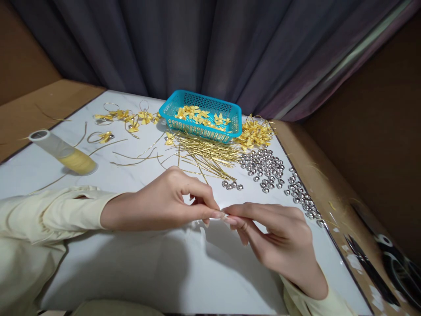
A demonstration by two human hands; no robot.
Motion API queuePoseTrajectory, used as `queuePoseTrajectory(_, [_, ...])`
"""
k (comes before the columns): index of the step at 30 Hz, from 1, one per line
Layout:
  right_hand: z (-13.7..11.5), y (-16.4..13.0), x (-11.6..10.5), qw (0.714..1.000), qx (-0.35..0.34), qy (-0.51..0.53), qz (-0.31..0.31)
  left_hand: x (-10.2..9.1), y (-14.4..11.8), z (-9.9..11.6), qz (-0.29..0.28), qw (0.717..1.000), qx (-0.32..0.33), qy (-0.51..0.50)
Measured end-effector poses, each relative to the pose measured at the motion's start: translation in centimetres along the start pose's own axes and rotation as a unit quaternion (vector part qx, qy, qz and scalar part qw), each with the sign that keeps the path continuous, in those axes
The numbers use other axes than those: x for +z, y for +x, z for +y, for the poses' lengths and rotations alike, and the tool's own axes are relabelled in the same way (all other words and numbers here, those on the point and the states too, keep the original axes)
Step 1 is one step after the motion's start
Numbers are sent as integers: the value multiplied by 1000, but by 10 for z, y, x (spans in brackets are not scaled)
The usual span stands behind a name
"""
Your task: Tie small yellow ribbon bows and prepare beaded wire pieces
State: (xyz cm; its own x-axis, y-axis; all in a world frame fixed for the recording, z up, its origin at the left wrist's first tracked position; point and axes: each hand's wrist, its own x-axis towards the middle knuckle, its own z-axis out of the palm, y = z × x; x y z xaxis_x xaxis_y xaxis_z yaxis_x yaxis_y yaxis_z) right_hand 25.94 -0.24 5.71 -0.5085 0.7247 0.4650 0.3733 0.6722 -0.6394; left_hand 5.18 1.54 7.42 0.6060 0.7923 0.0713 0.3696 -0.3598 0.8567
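My left hand (167,199) and my right hand (279,235) meet fingertip to fingertip above the white tabletop (141,267). Both are closed in a pinch, thumb against fingers. Whatever lies between the tips is too small and covered to make out. Just beyond my fingers are a few silvery beads (232,186), with a larger heap of silvery beads (263,166) behind them. A bundle of gold cords (207,151) lies farther back, in front of a turquoise basket (200,127) that holds yellow ribbon flowers (194,114).
At the left leans a clear tube with yellow material (77,160). Yellow flowers with looped cords (123,115) lie behind it, and another yellow pile (255,134) sits right of the basket. Black-handled scissors (399,267) and dark tweezers (371,270) rest along the right edge.
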Motion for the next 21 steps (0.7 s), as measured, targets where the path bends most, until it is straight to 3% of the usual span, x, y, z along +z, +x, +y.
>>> queuePoseTrajectory(21, [1,1,-1,999,-30,-25,-17,1,0,-2,4,999,33,9])
